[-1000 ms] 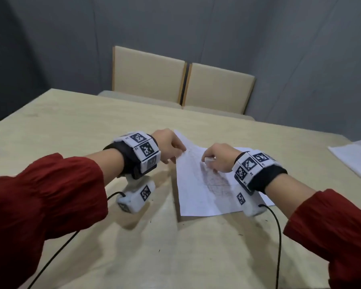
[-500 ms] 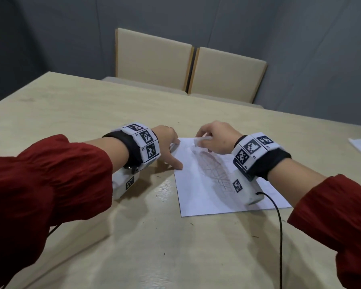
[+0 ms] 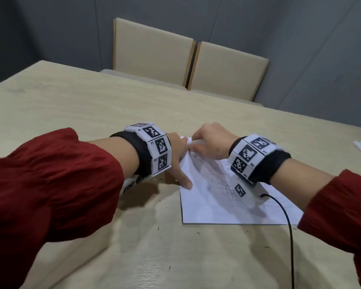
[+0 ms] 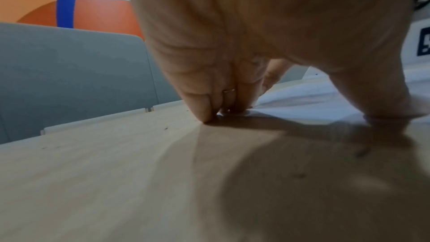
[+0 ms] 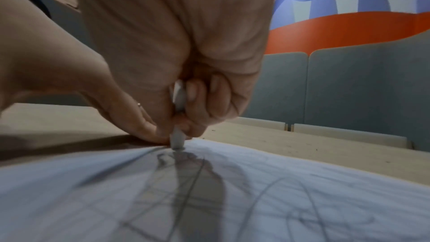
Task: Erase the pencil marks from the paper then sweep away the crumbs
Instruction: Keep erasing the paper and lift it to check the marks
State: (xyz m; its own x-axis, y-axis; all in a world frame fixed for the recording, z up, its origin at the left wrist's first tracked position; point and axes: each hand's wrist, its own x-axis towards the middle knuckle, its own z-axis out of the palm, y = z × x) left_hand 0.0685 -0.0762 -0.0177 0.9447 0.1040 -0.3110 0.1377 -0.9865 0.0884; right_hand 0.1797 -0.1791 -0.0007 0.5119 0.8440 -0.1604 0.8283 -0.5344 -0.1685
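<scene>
Two hands on the sheet, head view first. My left hand (image 3: 176, 155) lies spread at the left edge of the paper (image 3: 215, 203), fingers straight, thumb tip pressed down on that edge. My right hand (image 3: 212, 142) is curled at the far left corner of the same sheet, fingers closed around a white eraser (image 3: 196, 141) that barely shows. Paper: white, flat rectangle, thin, covered mid-sheet with crossing grey pencil marks (image 3: 219, 180). Table (image 3: 92, 113): pale wood grain, matte, dotted with small dark crumbs (image 3: 157, 227) near the sheet's front and left sides. Two beige padded chairs (image 3: 152, 49) stand behind the far edge.

Left wrist view. Fingers (image 4: 200, 106) run straight and close together, tips touching the tabletop right at the paper's corner; a thin ring (image 4: 229, 90) sits on one. Nothing is gripped.

Right wrist view. Eraser (image 5: 178, 117) reads as a slim white stick, smooth, upright, pinched between thumb and curled fingers. Its lower end meets the paper at the start of a dark smudged stroke. The sheet's surface looks slightly rippled, with curved and straight graphite lines across it. My left hand's fingertips (image 5: 149, 132) touch down just beside the eraser tip.
</scene>
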